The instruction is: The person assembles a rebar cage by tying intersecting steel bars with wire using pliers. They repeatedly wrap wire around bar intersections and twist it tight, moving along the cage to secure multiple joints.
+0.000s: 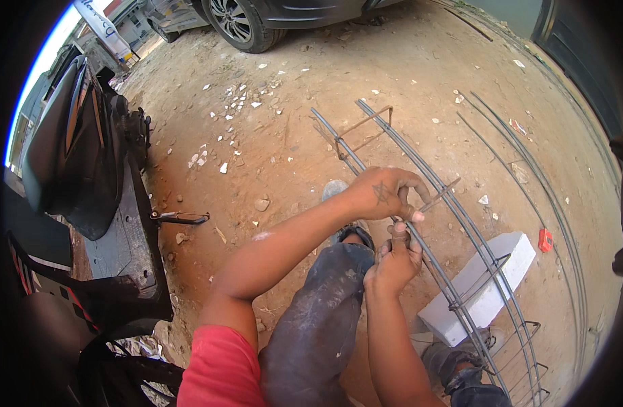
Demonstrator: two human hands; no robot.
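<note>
A long rebar cage (439, 178) of straight steel bars and bent stirrups runs slantwise from the upper middle to the lower right. My left hand (386, 193) reaches across from the left, its fingers curled around a rusty stirrup (448, 191) with the thumb near the cage's left bars. Just below it, my right hand (394, 263) is closed, thumb up, at the same bars. Whatever its fingertips pinch is hidden or too small to make out. Another rusty stirrup (365, 129) stands at the cage's far end.
A pale block (484, 288) lies beneath the cage's near part. Loose steel bars (538, 173) and a small red object (545, 240) are on the dirt at right. A motorcycle (87, 156) stands at left, a dark car (277, 17) at the back. My legs (315, 319) are close below.
</note>
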